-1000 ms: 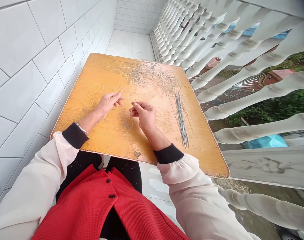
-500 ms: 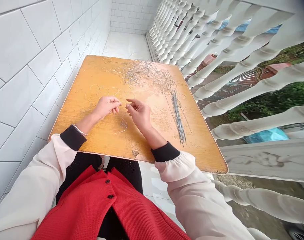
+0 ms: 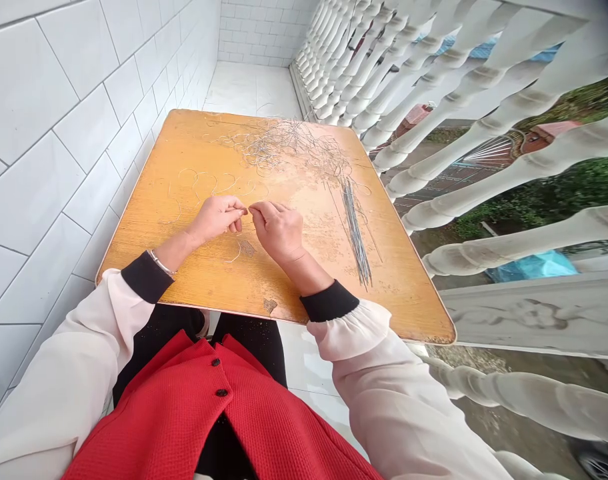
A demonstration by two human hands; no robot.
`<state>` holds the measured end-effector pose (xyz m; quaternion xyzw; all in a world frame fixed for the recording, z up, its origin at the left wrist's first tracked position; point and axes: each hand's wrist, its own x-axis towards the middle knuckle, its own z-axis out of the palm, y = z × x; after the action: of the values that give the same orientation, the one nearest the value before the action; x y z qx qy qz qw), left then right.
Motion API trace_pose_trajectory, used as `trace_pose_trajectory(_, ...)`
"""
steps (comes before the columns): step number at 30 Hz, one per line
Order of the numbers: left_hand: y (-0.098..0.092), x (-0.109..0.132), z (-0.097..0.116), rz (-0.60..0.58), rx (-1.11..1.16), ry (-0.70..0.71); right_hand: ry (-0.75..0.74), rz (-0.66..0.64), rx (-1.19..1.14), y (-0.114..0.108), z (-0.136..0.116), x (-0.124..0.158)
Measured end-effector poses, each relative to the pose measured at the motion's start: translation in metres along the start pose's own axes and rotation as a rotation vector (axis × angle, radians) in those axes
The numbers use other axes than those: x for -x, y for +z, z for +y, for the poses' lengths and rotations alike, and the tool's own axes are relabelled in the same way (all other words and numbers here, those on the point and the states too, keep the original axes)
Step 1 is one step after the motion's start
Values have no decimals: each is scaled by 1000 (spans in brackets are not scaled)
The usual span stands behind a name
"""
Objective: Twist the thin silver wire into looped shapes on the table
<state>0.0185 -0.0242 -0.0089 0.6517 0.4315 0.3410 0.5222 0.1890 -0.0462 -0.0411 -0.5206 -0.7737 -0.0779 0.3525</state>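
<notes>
My left hand (image 3: pixel 215 219) and my right hand (image 3: pixel 277 230) meet fingertip to fingertip over the middle of the orange wooden table (image 3: pixel 194 280). Both pinch a thin bent wire (image 3: pixel 235 253) whose curved tail hangs down to the tabletop between them. A tangled heap of bent wires (image 3: pixel 294 150) lies at the far side of the table. A bundle of straight wires (image 3: pixel 357 230) lies to the right of my right hand. Several curved wire pieces (image 3: pixel 207 181) lie in a row just beyond my left hand.
A white tiled wall (image 3: pixel 59 133) runs along the left, close to the table edge. A white balustrade (image 3: pixel 459 133) runs along the right, with open air beyond it. White floor (image 3: pixel 254 87) stretches past the table's far end. My red vest (image 3: pixel 219 413) is below.
My hands have come together from apart; the fingertips now touch. The wire's loose curved tail has been drawn up closer under my hands. The view has tilted down slightly.
</notes>
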Motion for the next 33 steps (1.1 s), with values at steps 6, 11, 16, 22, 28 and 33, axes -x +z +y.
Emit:
trace_pose_trajectory(6,6,1,-3,45,38,-3,191,-1,-175,2,-4,-1)
trace_pose_trajectory(11,7,-2,-8,101,95,-25,454,-28,-546,5,-2,-2)
trace_pose_trajectory(16,5,-5,-11,124,124,-44,553,-41,-690,7,1,-2)
trace_pose_trajectory(22,8,-5,-10,147,179,-51,556,-25,-745,7,2,-4)
trace_pose_trajectory(28,7,-6,-11,150,174,-42,582,-22,-771,4,0,-6)
trace_pose_trajectory(33,3,-4,-11,144,190,-66,687,75,-770,0,5,-9)
